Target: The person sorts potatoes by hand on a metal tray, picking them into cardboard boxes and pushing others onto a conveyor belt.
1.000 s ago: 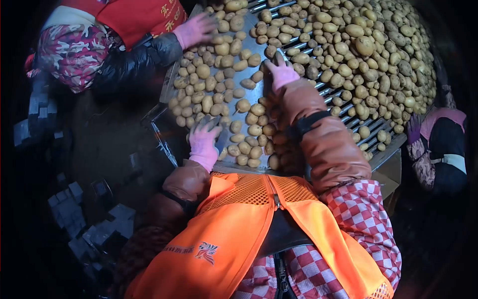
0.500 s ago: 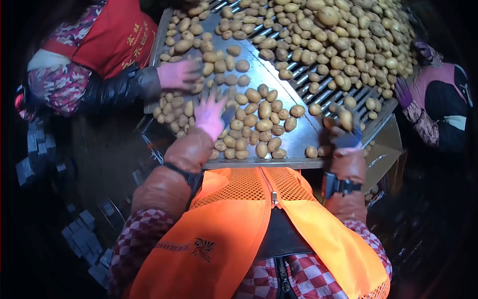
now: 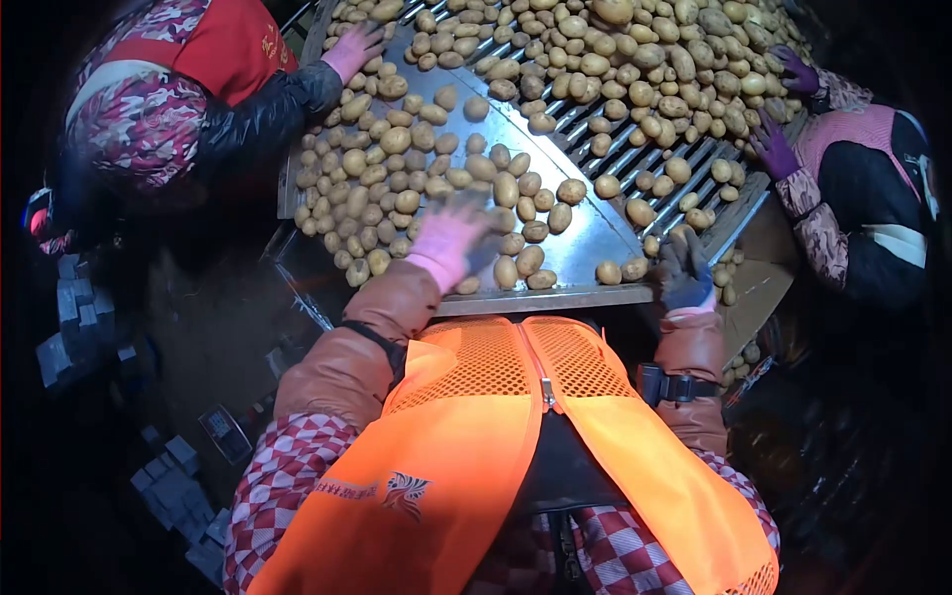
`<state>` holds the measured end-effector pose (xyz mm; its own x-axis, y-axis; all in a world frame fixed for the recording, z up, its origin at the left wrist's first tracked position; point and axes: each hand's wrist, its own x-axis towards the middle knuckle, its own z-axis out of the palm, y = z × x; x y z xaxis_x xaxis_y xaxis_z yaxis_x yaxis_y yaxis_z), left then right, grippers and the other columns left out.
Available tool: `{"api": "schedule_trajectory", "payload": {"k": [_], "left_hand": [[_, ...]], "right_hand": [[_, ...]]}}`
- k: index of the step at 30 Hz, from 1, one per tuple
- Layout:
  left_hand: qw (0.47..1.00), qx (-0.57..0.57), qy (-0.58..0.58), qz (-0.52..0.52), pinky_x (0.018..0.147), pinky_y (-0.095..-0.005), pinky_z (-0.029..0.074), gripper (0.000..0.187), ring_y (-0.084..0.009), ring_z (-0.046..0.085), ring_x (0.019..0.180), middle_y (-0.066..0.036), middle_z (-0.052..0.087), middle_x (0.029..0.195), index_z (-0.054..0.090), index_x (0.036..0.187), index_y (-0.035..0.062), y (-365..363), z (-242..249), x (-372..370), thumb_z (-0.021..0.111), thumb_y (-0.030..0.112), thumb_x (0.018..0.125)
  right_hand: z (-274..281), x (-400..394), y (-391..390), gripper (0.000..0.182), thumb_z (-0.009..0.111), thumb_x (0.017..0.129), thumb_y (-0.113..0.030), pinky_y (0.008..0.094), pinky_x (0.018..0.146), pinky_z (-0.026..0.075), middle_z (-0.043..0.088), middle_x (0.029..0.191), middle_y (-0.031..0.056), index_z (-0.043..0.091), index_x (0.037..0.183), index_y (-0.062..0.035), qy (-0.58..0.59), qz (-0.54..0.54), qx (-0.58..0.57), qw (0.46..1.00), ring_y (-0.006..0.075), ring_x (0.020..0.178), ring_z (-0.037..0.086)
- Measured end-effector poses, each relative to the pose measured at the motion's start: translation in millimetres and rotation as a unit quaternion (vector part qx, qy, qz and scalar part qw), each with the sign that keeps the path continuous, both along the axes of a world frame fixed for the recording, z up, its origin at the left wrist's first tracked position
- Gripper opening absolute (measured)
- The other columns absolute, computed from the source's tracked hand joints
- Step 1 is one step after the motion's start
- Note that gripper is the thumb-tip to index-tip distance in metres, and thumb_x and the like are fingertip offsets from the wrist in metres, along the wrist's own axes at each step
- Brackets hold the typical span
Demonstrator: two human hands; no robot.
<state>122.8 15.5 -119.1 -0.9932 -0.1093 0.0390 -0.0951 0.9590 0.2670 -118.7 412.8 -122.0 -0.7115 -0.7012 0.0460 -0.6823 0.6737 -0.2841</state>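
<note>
My left hand, in a pink glove with dark fingertips, is spread over the potatoes on the metal table. Its fingers are apart but blurred, and potatoes touch or lie just beside them. At the table's right front corner is my right hand in a dark blue glove, fingers apart and no potato visible in it. A potato lies on the table immediately to its left.
A big potato heap covers the slatted rollers at the back right. One co-worker's pink-gloved hand rests by potatoes at the left; another's purple-gloved hands are at the right side. The table's metal rim runs along my front.
My left hand has swept right, and more potatoes now lie left of it. The potato in my right hand is gone from it. The left co-worker's hand has moved farther back.
</note>
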Motion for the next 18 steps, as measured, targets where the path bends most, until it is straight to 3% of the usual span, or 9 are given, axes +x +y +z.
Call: {"api": "schedule_trajectory", "payload": {"k": [1,3,5,8,10,11,13,15,18], "left_hand": [[0.999,0.017,0.022,0.043,0.112,-0.0519,0.037,0.039,-0.0355,0.047,0.136,-0.015,0.052,0.145,0.065,0.126,0.0194,-17.9,-23.1,8.7,0.065,0.022,0.087],[0.99,0.059,0.054,0.119,0.106,-0.044,0.044,0.042,-0.0363,0.054,0.129,-0.017,0.057,0.138,0.065,0.127,0.0138,-37.7,-31.0,40.9,0.064,0.022,0.087],[0.988,0.015,0.041,0.149,0.105,-0.0454,0.044,0.036,-0.0359,0.054,0.127,-0.017,0.058,0.136,0.067,0.123,0.0126,-35.7,-13.6,60.8,0.063,0.023,0.089],[0.96,0.028,-0.038,0.276,0.1,-0.0459,0.047,0.036,-0.0371,0.06,0.116,-0.019,0.063,0.126,0.07,0.121,0.0129,-27.3,-10.7,69.8,0.065,0.027,0.088],[0.926,0.064,-0.066,0.367,0.097,-0.0456,0.049,0.037,-0.0381,0.062,0.111,-0.019,0.065,0.12,0.069,0.122,0.0134,-18.3,-0.1,65.2,0.066,0.026,0.087],[0.942,0.03,-0.014,0.333,0.093,-0.0467,0.05,0.036,-0.0386,0.063,0.108,-0.019,0.068,0.113,0.07,0.121,0.0133,-17.3,-10.1,72.3,0.065,0.019,0.086],[0.945,0.027,0.001,0.325,0.092,-0.0474,0.05,0.036,-0.0383,0.064,0.105,-0.018,0.069,0.109,0.07,0.121,0.0133,-25.0,-21.9,83.7,0.063,0.015,0.085],[0.922,0.078,-0.096,0.367,0.091,-0.0478,0.049,0.037,-0.0374,0.064,0.105,-0.017,0.069,0.11,0.071,0.121,0.014,-33.2,19.0,69.0,0.059,0.01,0.085],[0.938,0.003,0.126,0.324,0.093,-0.0476,0.048,0.032,-0.0356,0.065,0.106,-0.015,0.07,0.112,0.071,0.119,0.015,-75.4,-7.2,56.4,0.061,0.017,0.088]], "right_hand": [[18.7,3.0,-24.3,0.048,0.056,0.103,-0.035,0.0385,0.091,0.05,0.06,0.129,0.0114,0.053,0.141,-0.0051,-0.002,0.015,0.0,1.0,0.0235,0.112,0.06],[37.6,8.4,-57.6,0.045,0.06,0.102,-0.029,0.0336,0.082,0.052,0.064,0.12,0.0114,0.055,0.138,-0.0039,-0.289,-0.107,-0.159,0.938,0.0209,0.103,0.063],[52.0,16.5,-93.2,0.041,0.064,0.1,-0.024,0.0287,0.073,0.054,0.067,0.111,0.0113,0.058,0.135,-0.0026,-0.542,-0.214,-0.297,0.756,0.0182,0.093,0.066],[64.6,35.0,-143.3,0.037,0.064,0.099,-0.013,0.0248,0.074,0.052,0.069,0.114,0.0074,0.061,0.134,-0.0026,-0.552,-0.126,-0.149,0.811,0.0131,0.085,0.064],[67.1,55.2,-180.9,0.039,0.063,0.095,-0.003,0.0298,0.081,0.055,0.068,0.121,0.0098,0.063,0.134,-0.0086,-0.493,-0.012,-0.053,0.868,0.0205,0.094,0.068],[62.3,63.1,-199.0,0.044,0.062,0.092,0.0,0.0334,0.088,0.054,0.067,0.126,0.0112,0.063,0.134,-0.0124,-0.475,0.03,0.005,0.88,0.0254,0.102,0.067],[26.6,84.0,-220.1,0.051,0.058,0.085,0.002,0.0409,0.105,0.048,0.061,0.135,0.0153,0.064,0.132,-0.0181,-0.266,0.162,0.125,0.942,0.0359,0.125,0.058],[27.1,81.6,-236.1,0.042,0.06,0.087,-0.008,0.0424,0.103,0.047,0.062,0.132,0.0165,0.066,0.127,-0.0163,-0.286,0.184,0.14,0.93,0.0372,0.125,0.057],[9.4,80.0,-230.7,0.034,0.059,0.091,-0.019,0.0442,0.099,0.049,0.063,0.127,0.0176,0.067,0.124,-0.0172,-0.312,0.169,0.103,0.929,0.0382,0.121,0.059]]}}
